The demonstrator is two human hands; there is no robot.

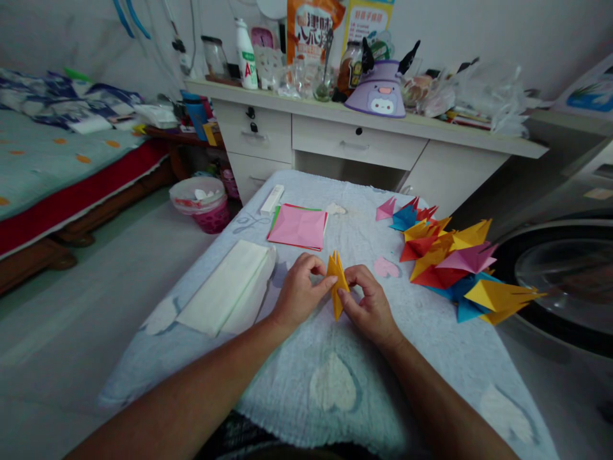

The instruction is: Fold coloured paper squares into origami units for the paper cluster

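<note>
Between my two hands a folded piece of yellow origami paper (338, 281) stands upright, its narrow points facing up and down. My left hand (304, 285) pinches its left side with thumb and fingers. From the right, my right hand (366, 297) grips the other edge, thumb in front. Behind my left hand lies a stack of square coloured paper (297, 225), pink on top. On the right of the table, a pile of folded paper cranes (443, 259) in yellow, red, blue and pink spreads toward the edge.
A pale cloth with hearts covers the table (306, 358). A pack of white tissues (227, 284) lies left, with a small white box (272, 199) behind it. A white desk (354, 137) borders the far end. A pink bin (205, 204) stands left, a washing machine door (565, 275) right.
</note>
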